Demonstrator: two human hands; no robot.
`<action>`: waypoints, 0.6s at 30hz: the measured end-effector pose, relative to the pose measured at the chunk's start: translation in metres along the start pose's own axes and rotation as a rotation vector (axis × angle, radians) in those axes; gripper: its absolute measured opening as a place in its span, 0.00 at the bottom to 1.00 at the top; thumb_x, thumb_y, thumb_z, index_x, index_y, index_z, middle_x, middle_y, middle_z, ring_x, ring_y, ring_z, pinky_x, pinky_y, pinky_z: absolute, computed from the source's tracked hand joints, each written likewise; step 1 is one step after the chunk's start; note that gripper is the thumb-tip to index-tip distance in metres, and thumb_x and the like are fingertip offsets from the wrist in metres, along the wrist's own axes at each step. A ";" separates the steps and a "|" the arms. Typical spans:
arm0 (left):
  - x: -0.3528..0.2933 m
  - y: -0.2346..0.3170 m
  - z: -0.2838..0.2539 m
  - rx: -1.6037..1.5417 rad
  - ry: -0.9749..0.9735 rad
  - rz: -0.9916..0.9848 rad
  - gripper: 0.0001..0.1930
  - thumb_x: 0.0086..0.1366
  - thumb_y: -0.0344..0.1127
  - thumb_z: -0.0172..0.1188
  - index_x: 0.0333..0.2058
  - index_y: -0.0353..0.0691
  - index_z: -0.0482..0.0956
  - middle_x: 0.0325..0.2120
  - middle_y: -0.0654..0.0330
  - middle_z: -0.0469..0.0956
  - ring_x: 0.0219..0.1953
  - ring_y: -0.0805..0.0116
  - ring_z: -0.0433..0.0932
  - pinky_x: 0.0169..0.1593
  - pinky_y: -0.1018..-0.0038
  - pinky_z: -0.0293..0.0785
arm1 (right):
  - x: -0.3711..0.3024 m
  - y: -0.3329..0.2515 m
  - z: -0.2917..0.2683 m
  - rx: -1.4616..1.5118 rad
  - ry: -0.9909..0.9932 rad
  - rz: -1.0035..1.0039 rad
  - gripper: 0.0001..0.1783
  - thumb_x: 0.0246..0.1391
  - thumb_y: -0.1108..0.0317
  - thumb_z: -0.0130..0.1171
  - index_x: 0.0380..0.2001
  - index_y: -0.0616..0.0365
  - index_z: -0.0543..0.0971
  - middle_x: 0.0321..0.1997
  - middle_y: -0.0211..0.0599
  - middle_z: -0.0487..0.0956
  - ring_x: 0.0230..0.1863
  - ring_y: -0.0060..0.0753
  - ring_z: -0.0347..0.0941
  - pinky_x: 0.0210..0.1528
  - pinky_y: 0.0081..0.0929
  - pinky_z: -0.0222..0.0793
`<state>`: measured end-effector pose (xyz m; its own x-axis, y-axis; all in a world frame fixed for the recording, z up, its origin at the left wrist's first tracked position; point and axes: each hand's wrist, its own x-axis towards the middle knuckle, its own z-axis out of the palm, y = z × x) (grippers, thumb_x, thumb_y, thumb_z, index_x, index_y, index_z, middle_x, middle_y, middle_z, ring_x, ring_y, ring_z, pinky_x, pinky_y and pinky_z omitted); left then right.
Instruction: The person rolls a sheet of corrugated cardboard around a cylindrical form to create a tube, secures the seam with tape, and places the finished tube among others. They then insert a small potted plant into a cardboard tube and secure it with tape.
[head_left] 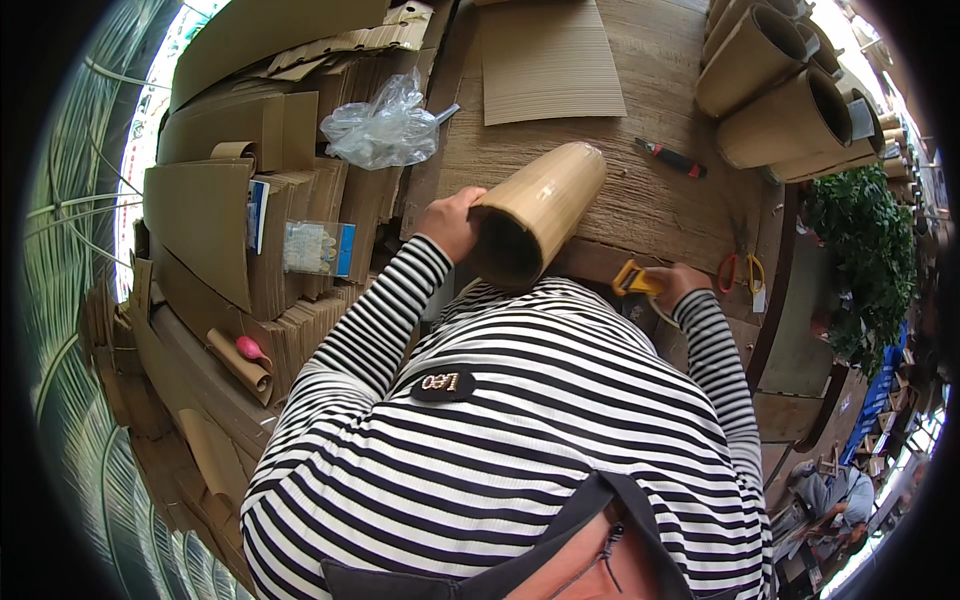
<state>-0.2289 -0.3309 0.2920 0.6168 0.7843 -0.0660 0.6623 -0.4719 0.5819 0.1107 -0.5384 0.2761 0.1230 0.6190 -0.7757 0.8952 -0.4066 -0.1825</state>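
Note:
A brown cardboard tube [560,190] lies tilted at the near edge of the wooden table, its open end toward me and a shiny strip along its upper side. My left hand [452,224] is closed on the left rim of that open end, some fingers hidden by the wall. To the right and apart from the tube, my right hand [684,284] grips a yellow tape dispenser [630,279]; a pale curved edge like a tape roll shows below it. A corrugated cardboard sheet [550,65] lies flat beyond the tube.
A red-and-black utility knife [673,158] and red-and-yellow-handled scissors [740,270] rest right of the tube. Several finished-looking cardboard tubes [788,122] stand at the far right, near green leaves [860,260]. Stacked cardboard [205,225] and a clear plastic bag [388,125] are left.

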 end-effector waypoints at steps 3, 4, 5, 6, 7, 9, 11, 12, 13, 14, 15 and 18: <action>0.051 0.024 -0.002 0.047 0.038 0.086 0.12 0.68 0.40 0.58 0.45 0.40 0.79 0.36 0.45 0.83 0.39 0.42 0.83 0.41 0.54 0.80 | 0.049 0.106 0.086 0.582 0.591 -0.062 0.33 0.51 0.68 0.67 0.63 0.50 0.75 0.57 0.46 0.81 0.55 0.41 0.80 0.59 0.32 0.73; 0.066 0.028 -0.004 0.104 0.028 0.088 0.13 0.69 0.42 0.57 0.43 0.40 0.79 0.34 0.45 0.83 0.37 0.40 0.82 0.40 0.53 0.79 | 0.054 0.099 0.068 0.758 0.706 -0.105 0.34 0.52 0.69 0.66 0.64 0.52 0.73 0.57 0.44 0.81 0.54 0.38 0.79 0.57 0.31 0.74; 0.080 0.032 -0.010 0.155 -0.007 0.087 0.12 0.68 0.42 0.57 0.44 0.42 0.77 0.32 0.43 0.83 0.36 0.40 0.83 0.39 0.50 0.79 | 0.060 0.092 0.047 0.922 0.823 -0.170 0.34 0.52 0.70 0.66 0.65 0.55 0.72 0.56 0.41 0.80 0.53 0.36 0.79 0.55 0.30 0.74; 0.096 0.039 -0.010 0.175 -0.027 0.094 0.12 0.68 0.41 0.57 0.45 0.42 0.77 0.32 0.42 0.83 0.36 0.40 0.83 0.39 0.50 0.79 | 0.062 0.081 0.025 1.094 0.945 -0.215 0.35 0.53 0.72 0.65 0.65 0.58 0.70 0.56 0.39 0.80 0.52 0.34 0.78 0.53 0.29 0.75; 0.110 0.047 -0.009 0.200 -0.051 0.097 0.13 0.67 0.41 0.57 0.46 0.43 0.77 0.31 0.41 0.83 0.36 0.40 0.83 0.39 0.50 0.79 | 0.066 0.067 0.000 1.276 0.960 -0.269 0.33 0.54 0.72 0.64 0.65 0.60 0.70 0.55 0.37 0.79 0.51 0.31 0.77 0.52 0.27 0.74; 0.132 0.070 -0.011 0.242 -0.104 0.102 0.14 0.66 0.38 0.57 0.49 0.43 0.75 0.31 0.40 0.83 0.37 0.40 0.83 0.41 0.50 0.80 | 0.075 0.037 -0.044 1.653 0.972 -0.378 0.30 0.57 0.72 0.62 0.63 0.64 0.69 0.54 0.32 0.77 0.48 0.26 0.74 0.50 0.24 0.72; 0.156 0.084 -0.012 0.283 -0.141 0.058 0.14 0.66 0.39 0.55 0.48 0.42 0.75 0.32 0.41 0.83 0.39 0.40 0.83 0.45 0.50 0.79 | 0.083 -0.005 -0.056 1.738 0.931 -0.367 0.29 0.59 0.71 0.62 0.63 0.64 0.69 0.51 0.31 0.78 0.47 0.25 0.74 0.51 0.23 0.71; 0.170 0.086 -0.011 0.297 -0.139 0.051 0.14 0.66 0.39 0.55 0.48 0.42 0.75 0.33 0.41 0.83 0.39 0.41 0.83 0.46 0.50 0.79 | 0.086 -0.014 -0.060 1.776 0.915 -0.357 0.29 0.60 0.70 0.61 0.63 0.63 0.69 0.50 0.31 0.78 0.46 0.24 0.73 0.51 0.22 0.70; 0.182 0.090 -0.020 0.280 -0.173 0.049 0.15 0.67 0.41 0.54 0.48 0.41 0.76 0.34 0.41 0.84 0.40 0.40 0.83 0.47 0.50 0.79 | 0.094 -0.002 -0.051 1.803 0.855 -0.258 0.27 0.62 0.69 0.60 0.63 0.60 0.69 0.47 0.31 0.77 0.42 0.25 0.73 0.48 0.25 0.72; 0.193 0.096 -0.028 0.324 -0.224 0.102 0.18 0.71 0.44 0.51 0.48 0.34 0.74 0.35 0.41 0.84 0.42 0.43 0.85 0.47 0.53 0.81 | 0.106 0.013 -0.031 1.828 0.795 -0.159 0.25 0.63 0.68 0.59 0.62 0.57 0.69 0.44 0.30 0.76 0.39 0.26 0.73 0.45 0.28 0.74; 0.205 0.098 -0.027 0.334 -0.253 0.094 0.19 0.71 0.45 0.51 0.49 0.35 0.74 0.37 0.42 0.85 0.43 0.44 0.85 0.48 0.53 0.81 | 0.119 0.023 -0.007 1.815 0.899 -0.068 0.21 0.63 0.68 0.60 0.58 0.59 0.70 0.42 0.30 0.77 0.40 0.26 0.73 0.46 0.28 0.74; 0.225 0.103 -0.036 0.360 -0.330 0.062 0.22 0.72 0.49 0.51 0.51 0.36 0.76 0.39 0.45 0.85 0.45 0.47 0.84 0.50 0.54 0.80 | 0.115 0.044 0.047 1.728 0.858 0.242 0.24 0.59 0.65 0.65 0.55 0.65 0.73 0.43 0.32 0.79 0.42 0.27 0.74 0.46 0.27 0.72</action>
<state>-0.0374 -0.1889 0.3658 0.7229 0.6085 -0.3273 0.6892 -0.6684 0.2797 0.1440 -0.5164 0.1507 0.7818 0.3512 -0.5152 -0.4238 -0.3067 -0.8522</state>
